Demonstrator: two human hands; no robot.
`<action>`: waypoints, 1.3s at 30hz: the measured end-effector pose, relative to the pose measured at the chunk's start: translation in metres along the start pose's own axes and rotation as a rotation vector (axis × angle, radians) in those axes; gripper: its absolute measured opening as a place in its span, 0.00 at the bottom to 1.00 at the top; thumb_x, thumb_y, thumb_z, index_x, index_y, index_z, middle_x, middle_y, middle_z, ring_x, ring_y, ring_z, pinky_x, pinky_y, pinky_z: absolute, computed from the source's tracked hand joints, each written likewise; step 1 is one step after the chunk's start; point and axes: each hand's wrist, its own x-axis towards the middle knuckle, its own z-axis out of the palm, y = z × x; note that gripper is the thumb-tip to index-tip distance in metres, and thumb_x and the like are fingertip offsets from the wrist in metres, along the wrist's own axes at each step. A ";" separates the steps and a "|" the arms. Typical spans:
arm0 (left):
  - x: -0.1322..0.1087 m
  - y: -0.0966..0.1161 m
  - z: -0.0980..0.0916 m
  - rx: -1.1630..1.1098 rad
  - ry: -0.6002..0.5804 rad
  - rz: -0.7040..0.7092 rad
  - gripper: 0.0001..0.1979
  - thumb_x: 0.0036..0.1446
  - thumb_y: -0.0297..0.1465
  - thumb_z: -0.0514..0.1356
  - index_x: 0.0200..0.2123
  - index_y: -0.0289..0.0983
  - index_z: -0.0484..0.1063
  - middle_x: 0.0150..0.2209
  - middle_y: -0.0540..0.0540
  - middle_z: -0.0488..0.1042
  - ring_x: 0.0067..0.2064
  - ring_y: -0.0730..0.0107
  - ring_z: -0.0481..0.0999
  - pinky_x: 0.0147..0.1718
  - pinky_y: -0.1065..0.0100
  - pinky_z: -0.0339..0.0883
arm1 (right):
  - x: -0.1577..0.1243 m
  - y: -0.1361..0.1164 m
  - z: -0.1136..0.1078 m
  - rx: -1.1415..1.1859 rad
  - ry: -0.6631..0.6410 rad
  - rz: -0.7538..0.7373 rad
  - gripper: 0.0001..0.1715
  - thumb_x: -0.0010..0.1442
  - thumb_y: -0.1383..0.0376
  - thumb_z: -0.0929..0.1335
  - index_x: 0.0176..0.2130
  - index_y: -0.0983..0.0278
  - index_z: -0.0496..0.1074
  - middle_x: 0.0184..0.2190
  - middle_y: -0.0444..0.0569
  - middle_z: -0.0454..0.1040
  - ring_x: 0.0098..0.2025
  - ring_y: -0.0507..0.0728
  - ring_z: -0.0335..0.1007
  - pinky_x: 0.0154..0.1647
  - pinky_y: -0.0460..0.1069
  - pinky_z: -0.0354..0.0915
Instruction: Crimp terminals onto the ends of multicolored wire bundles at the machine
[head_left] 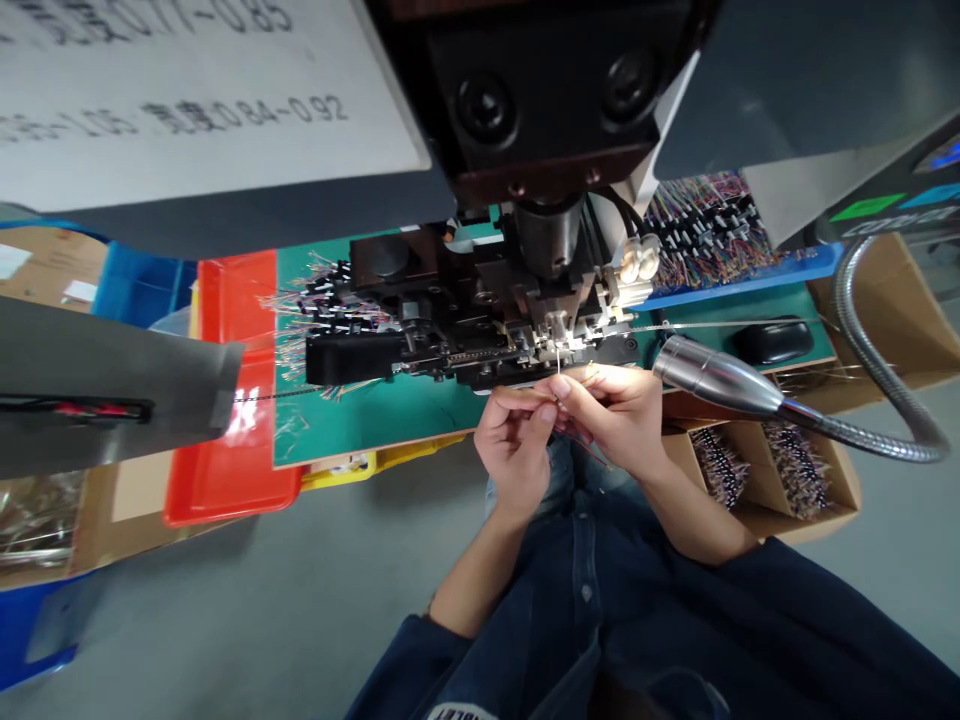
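My left hand and my right hand meet just below the black crimping machine. Both pinch a thin wire that points up toward the machine's tooling. Thumb and fingers of each hand are pressed together on it. More thin wires trail down from my right hand toward my lap. A strip of terminals runs along the machine's front.
A green mat lies under the machine, with a red tray to its left. A gooseneck lamp reaches in from the right. Cardboard boxes of wires stand lower right. Coloured wire bundles lie behind.
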 end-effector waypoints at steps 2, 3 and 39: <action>-0.002 0.003 0.002 -0.006 -0.004 0.009 0.07 0.68 0.32 0.74 0.39 0.39 0.79 0.35 0.51 0.83 0.33 0.75 0.83 0.34 0.74 0.79 | -0.003 -0.001 -0.002 -0.007 -0.011 -0.016 0.17 0.70 0.53 0.77 0.34 0.62 0.86 0.23 0.43 0.78 0.21 0.49 0.64 0.21 0.47 0.64; -0.004 0.005 0.003 -0.003 -0.006 0.008 0.08 0.68 0.33 0.74 0.39 0.39 0.79 0.35 0.51 0.83 0.32 0.75 0.82 0.33 0.74 0.79 | -0.004 -0.001 -0.005 -0.008 -0.022 -0.010 0.17 0.70 0.51 0.77 0.37 0.61 0.87 0.23 0.43 0.77 0.21 0.49 0.64 0.21 0.48 0.65; -0.069 0.003 0.007 0.426 -0.495 -0.470 0.12 0.70 0.42 0.70 0.42 0.39 0.84 0.39 0.44 0.84 0.37 0.66 0.83 0.41 0.67 0.80 | 0.138 -0.049 -0.324 -1.393 0.526 0.185 0.08 0.62 0.70 0.79 0.43 0.72 0.84 0.48 0.67 0.85 0.55 0.73 0.80 0.60 0.66 0.74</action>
